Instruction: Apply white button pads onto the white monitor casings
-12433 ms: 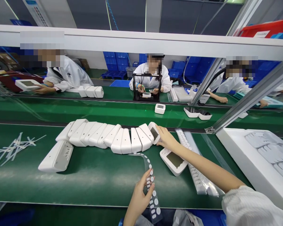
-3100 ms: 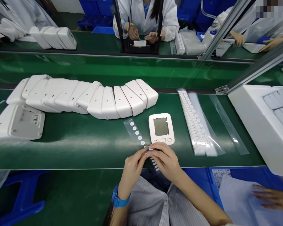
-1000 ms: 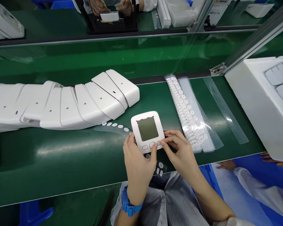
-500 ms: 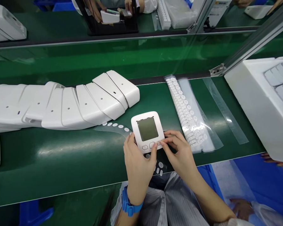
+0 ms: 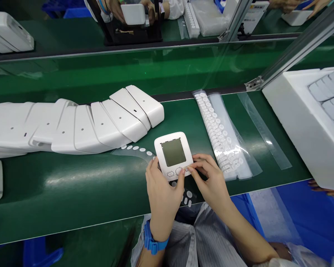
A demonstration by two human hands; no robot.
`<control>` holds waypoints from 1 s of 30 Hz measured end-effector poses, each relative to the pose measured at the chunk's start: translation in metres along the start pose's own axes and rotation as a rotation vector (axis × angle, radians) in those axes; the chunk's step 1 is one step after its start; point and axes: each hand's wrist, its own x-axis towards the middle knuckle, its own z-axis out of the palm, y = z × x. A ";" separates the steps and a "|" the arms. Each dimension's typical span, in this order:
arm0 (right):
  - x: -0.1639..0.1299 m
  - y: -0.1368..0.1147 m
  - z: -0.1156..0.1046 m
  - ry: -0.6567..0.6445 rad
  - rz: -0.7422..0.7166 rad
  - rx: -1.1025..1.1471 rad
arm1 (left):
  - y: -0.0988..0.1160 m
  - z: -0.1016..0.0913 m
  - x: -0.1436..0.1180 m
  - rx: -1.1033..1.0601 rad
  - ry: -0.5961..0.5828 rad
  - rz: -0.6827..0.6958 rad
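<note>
A white device with a grey screen lies face up on the green bench top near its front edge. My left hand grips the device's lower left corner, thumb by its buttons. My right hand rests at the lower right corner, fingertips pinched over the rightmost button. A clear strip of small white stickers runs under the device and out behind my left hand. I cannot tell whether a sticker is between my right fingertips.
A leaning row of white device housings fills the left. Strips of white pads and a bare clear strip lie to the right. A white foam tray stands at far right. Other people work across the belt.
Over the last second my hands and the device have barely moved. Earlier I peeled at the sticker strip with both hands; now they are on the device's buttons.
</note>
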 end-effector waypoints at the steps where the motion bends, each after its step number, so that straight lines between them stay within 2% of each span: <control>1: 0.000 0.000 0.000 0.002 -0.001 0.003 | 0.000 0.000 0.000 0.000 0.000 -0.001; 13: 0.001 0.001 0.001 0.011 0.049 0.080 | 0.001 0.001 0.000 0.016 0.011 -0.001; 26: 0.008 0.012 -0.003 -0.031 0.134 0.330 | 0.000 0.001 0.000 -0.009 0.004 -0.012; 30: 0.010 0.015 -0.006 -0.020 0.178 0.439 | -0.005 -0.003 0.000 -0.069 -0.033 -0.038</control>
